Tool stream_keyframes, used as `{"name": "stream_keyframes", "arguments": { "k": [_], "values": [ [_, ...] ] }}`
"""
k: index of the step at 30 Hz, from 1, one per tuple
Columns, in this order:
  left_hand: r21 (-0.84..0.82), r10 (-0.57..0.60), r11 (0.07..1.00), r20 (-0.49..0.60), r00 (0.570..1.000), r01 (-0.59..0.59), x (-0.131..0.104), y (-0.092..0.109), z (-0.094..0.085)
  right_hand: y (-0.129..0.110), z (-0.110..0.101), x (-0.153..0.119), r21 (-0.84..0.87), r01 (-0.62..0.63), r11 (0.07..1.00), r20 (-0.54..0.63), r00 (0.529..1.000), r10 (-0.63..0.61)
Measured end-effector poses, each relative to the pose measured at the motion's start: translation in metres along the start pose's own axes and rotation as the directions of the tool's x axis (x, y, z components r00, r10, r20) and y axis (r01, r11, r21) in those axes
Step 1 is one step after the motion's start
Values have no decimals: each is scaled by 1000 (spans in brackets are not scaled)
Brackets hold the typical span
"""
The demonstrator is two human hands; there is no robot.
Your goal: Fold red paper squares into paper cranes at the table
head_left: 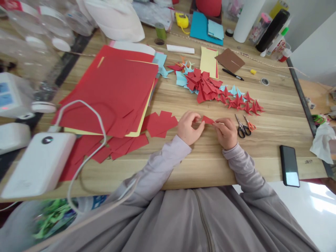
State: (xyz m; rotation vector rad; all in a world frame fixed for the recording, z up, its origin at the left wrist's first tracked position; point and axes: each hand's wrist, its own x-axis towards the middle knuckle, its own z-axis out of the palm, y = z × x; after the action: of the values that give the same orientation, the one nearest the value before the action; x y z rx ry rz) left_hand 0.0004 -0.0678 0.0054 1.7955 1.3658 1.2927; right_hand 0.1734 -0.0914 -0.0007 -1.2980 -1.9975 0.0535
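Observation:
A small folded piece of red paper (208,120) is held between my two hands above the wooden table. My left hand (189,128) pinches its left end with thumb and fingers. At its right corner, my right hand (225,132) grips it with closed fingertips. Just beyond the hands lies a heap of folded red paper pieces (202,85), with pointed red paper shapes (237,101) to its right and light blue ones (236,91) behind. Cut red paper squares (161,123) lie left of my left hand.
Large red paper sheets (112,91) are stacked at left, beside a white power bank (39,164) with a looping cable (101,119). Black scissors (243,128) and orange scissors (250,124) lie right of my right hand. A phone (289,165) rests near the front right edge.

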Motion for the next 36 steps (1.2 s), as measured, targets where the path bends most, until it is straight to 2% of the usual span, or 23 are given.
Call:
{"name": "stream_keyframes", "arguments": {
  "k": [1, 3, 5, 7, 10, 15, 19, 22, 27, 30, 32, 36],
  "values": [
    [90, 153, 984, 23, 988, -154, 0, -1, -1, 0, 0, 0, -16, 13, 1000, 3, 1000, -13],
    [203, 370, 897, 139, 919, -392, -1, -2, -2, -1, 0, 0, -50, 40, 998, 5, 999, -40],
    [276, 471, 805, 242, 849, -525, -1, -1, -2, -3, 0, 0, -84, 68, 994, 5, 998, -68],
    [326, 509, 738, 305, 805, -590, -1, 0, -1, -5, -1, 1, -111, 95, 989, 5, 995, -95],
    [340, 523, 700, 355, 775, -628, 0, 2, 1, -6, -2, 2, -141, 139, 980, 33, 990, -136],
    [288, 497, 736, 384, 778, -612, 0, 2, -2, -9, -5, 5, -180, 201, 963, 99, 978, -186],
    [295, 521, 724, 359, 774, -624, 0, 1, -5, -11, -8, 8, -231, 238, 943, 62, 971, -229],
    [324, 569, 681, 332, 753, -657, 1, 0, -6, -11, -8, 9, -239, 255, 937, 37, 967, -253],
    [414, 668, 586, 240, 704, -697, 6, -3, -12, 5, -8, 6, -214, 184, 959, 3, 982, -188],
    [452, 680, 587, 174, 712, -672, 9, -6, -17, 15, -10, 4, -229, 99, 968, -96, 988, -124],
    [466, 678, 585, 168, 716, -664, 10, -6, -20, 16, -11, 3, -207, 53, 977, -140, 987, -83],
    [406, 673, 585, 240, 700, -702, 7, -3, -17, 5, -9, 4, -131, 169, 977, -22, 985, -173]
  ]
}}
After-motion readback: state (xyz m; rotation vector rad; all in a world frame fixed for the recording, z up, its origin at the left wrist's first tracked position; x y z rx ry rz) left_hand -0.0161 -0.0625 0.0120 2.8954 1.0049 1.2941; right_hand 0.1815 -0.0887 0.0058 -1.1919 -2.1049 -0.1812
